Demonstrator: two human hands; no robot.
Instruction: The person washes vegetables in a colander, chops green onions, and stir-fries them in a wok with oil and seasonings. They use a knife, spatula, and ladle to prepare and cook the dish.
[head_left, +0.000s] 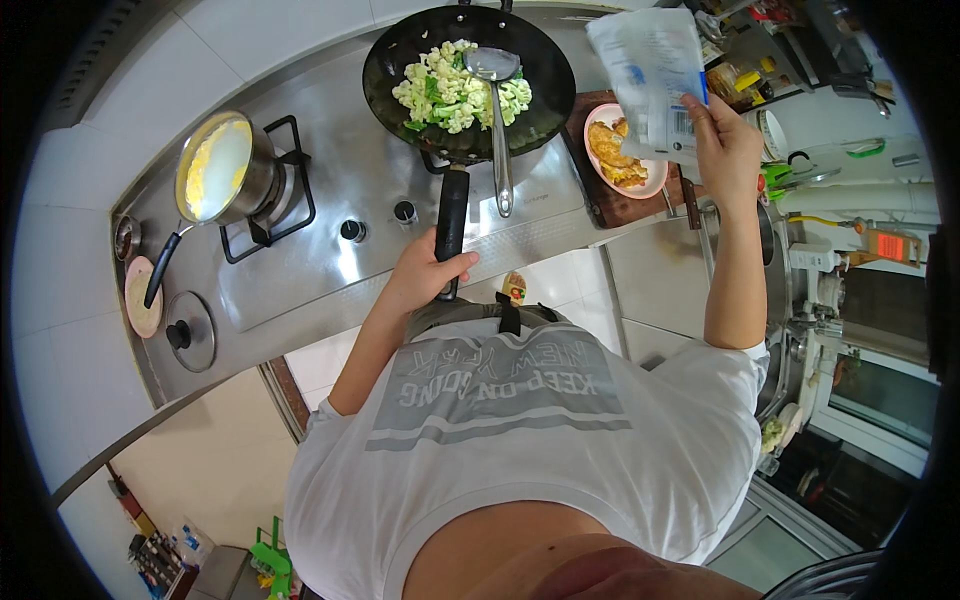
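My left hand (429, 268) is closed around the black handle (452, 217) of a dark wok (375, 82). Chopped cauliflower with green pieces (442, 94) lies in the wok, and a metal spatula (501, 142) rests on it, its handle hanging over the near rim. At the upper right, my right hand (724, 139) grips the lower edge of a whitish plastic packet (652, 75) with print on it. The packet is held above a pink-rimmed plate (654, 184) of fried egg (615, 150), partly covering it. This plate stands on a dark wooden board (626, 214).
Left on the steel cooktop (300, 292), a saucepan (259, 172) with pale liquid sits on a burner grate (304, 214). Near it are a pink plate (142, 319), a glass lid (196, 349) and a small metal bowl (127, 236). Bottles (750, 82) stand at the upper right, beyond the packet.
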